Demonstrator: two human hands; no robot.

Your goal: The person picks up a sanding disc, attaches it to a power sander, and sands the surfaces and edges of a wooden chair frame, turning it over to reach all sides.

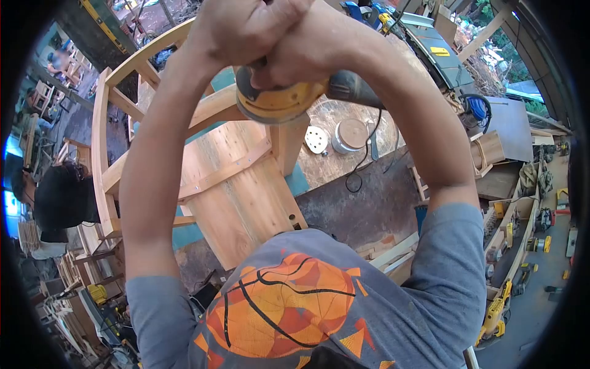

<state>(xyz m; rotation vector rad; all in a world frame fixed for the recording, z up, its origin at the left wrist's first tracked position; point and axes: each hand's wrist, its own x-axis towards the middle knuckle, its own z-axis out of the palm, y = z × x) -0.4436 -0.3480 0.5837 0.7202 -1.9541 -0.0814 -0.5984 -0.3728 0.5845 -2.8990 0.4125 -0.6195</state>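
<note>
Both my hands are together at the top of the view, over a yellow orbital sander [279, 103] with a dark rear end. My right hand [298, 52] is wrapped around its top. Closed fingers of my left hand [236, 31] meet the right hand there; part of its grip is hidden. The sander's round pad rests against or just above the curved rail of a wooden chair frame [98, 144]. Under the frame lies a wide wooden panel [236, 200] with a screwed-on batten [227, 172].
On the worktable [332, 166] lie a perforated sanding disc [316, 139], a round tin [350, 135] and a black cord [355, 184]. At left is a person in a black cap [64, 197]. Power tools [495, 313] line the right side; a table saw [436, 52] stands behind.
</note>
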